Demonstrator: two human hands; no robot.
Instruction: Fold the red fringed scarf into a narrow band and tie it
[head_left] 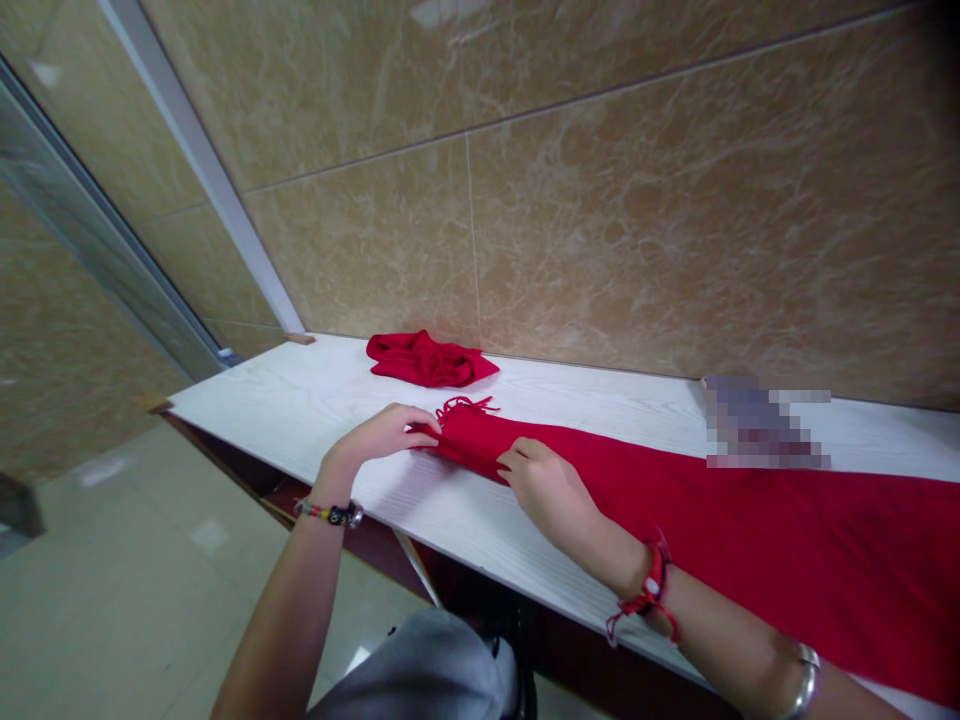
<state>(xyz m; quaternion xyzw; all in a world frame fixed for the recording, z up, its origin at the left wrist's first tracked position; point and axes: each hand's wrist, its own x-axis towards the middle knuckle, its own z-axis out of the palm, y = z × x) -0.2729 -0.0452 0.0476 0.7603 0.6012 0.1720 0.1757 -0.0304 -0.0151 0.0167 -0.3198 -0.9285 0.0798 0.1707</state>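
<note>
Along the white counter (255,410), with its streaky, wood-like grain, the long red cloth (697,520) lies spread from my left hand (382,432) out past the right of the view, narrow at its left end and broader at the right. Thin red strands make a fringe (459,404) at that narrow end, loose and curling toward the far side. My left fingers meet the end's near corner in what looks like a light pinch, probably so the corner lines up. My right hand (549,485) is a little to the right, its curled fingers seeming to grasp the near edge; how firmly, I cannot tell. Two holds so near each other would, I judge, draw the edge straight between them, while the broad part lies flat under its own weight. Its surface looks soft and matt. Farther left, near the glossy, pale-veined tile wall (600,230), a crumpled red bundle (429,362) rests in rounded folds, apart from the cloth, perhaps so the two don't tangle. Far right, beside the cloth, a greyish thing (754,420) is too pixelated to name. Small beads (330,513) circle my left wrist; knotted red cord (655,585) and a smooth silver bangle (807,680) my right arm.
</note>
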